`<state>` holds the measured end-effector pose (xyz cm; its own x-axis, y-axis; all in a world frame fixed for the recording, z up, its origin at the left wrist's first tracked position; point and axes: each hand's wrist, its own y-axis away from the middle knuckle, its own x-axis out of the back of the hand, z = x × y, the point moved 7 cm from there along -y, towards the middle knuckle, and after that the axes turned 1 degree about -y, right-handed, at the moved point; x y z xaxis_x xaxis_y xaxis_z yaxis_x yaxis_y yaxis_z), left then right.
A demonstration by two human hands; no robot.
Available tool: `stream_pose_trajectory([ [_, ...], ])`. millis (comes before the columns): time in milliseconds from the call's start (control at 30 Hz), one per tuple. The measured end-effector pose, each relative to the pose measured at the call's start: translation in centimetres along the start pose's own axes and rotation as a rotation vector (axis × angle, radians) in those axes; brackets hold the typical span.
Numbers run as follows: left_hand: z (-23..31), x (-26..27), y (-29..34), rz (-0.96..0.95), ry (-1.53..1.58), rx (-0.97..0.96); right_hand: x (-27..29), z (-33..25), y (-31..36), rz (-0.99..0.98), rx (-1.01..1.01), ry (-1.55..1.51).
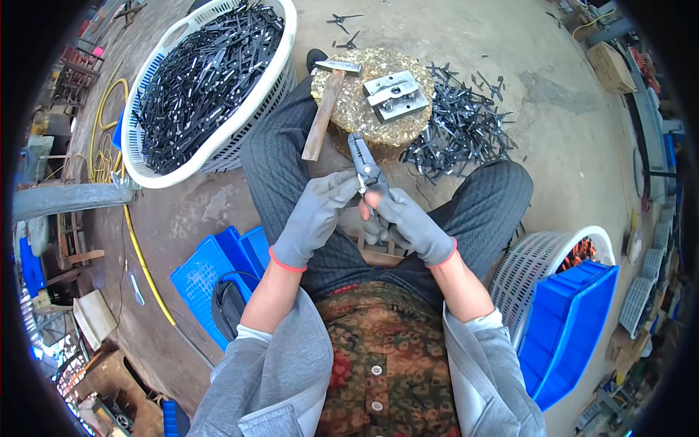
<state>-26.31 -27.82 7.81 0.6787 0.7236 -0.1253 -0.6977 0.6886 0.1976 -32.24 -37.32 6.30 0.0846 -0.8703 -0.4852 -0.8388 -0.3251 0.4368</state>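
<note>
A pair of dark grey pliers with notched jaws, like a wire stripper, points away from me above my lap. Wrapped around its handle end is my right hand, in a grey glove with a bare thumb or fingertip showing. My left hand, gloved alike, pinches at the side of the pliers near the pivot, where something small and shiny shows. Just beyond the jaws stands a round speckled block. It bears a wooden-handled hammer and a metal block fixture with a hole.
A white basket full of dark plier parts stands at far left. A heap of similar parts lies right of the block. Blue bins are on the left, another blue bin beside a white basket on the right. A yellow hose crosses the floor.
</note>
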Motion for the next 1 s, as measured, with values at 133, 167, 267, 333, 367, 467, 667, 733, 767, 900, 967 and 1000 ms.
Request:
stream_pose_trajectory([
  [133, -0.7, 0.2, -0.3, 0.001, 0.246, -0.027, 3.2, -0.8, -1.5, 0.08, 0.114, 0.094],
  [167, -1.0, 0.5, -0.3, 0.023, 0.247, -0.024, 4.6, -1.3, -2.4, 0.15, 0.129, 0.102],
  [267, -1.8, 1.7, -0.1, 0.081, 0.219, -0.011, 10.1, -4.7, -4.5, 0.36, 0.133, 0.235],
  [333, -2.9, 2.4, 0.2, 0.117, 0.211, 0.058, 12.2, -8.9, -5.2, 0.539, 0.225, 0.427],
  [367, -3.0, 2.4, 0.3, 0.108, 0.217, 0.044, 12.6, -11.4, -5.1, 0.63, 0.206, 0.683],
  [467, -3.9, 2.9, 0.6, 0.128, 0.166, 0.044, 10.6, -18.5, -3.3, 0.806, 0.525, 1.308],
  [667, -4.7, 3.4, 0.7, 0.157, 0.185, 0.054, 11.2, -13.3, -5.9, 0.725, -0.063, 1.845],
  [733, -4.7, 3.2, 0.6, 0.126, 0.196, 0.085, 13.0, -13.0, -5.4, 0.729, -0.021, 1.816],
  [767, -4.8, 2.9, 0.8, 0.105, 0.196, 0.121, 13.5, -12.7, -5.1, 0.723, 0.013, 1.795],
  [900, -3.4, 3.4, 0.3, 0.134, 0.211, 0.039, 13.0, -9.0, -3.2, 0.355, 0.027, 0.481],
  [967, -2.9, 3.8, 0.4, 0.158, 0.151, 0.049, 10.2, -8.0, -1.9, 0.253, 0.059, 0.348],
  [1000, -2.6, 3.8, 0.4, 0.161, 0.139, 0.057, 8.8, -7.8, -1.3, 0.212, 0.11, 0.305],
])
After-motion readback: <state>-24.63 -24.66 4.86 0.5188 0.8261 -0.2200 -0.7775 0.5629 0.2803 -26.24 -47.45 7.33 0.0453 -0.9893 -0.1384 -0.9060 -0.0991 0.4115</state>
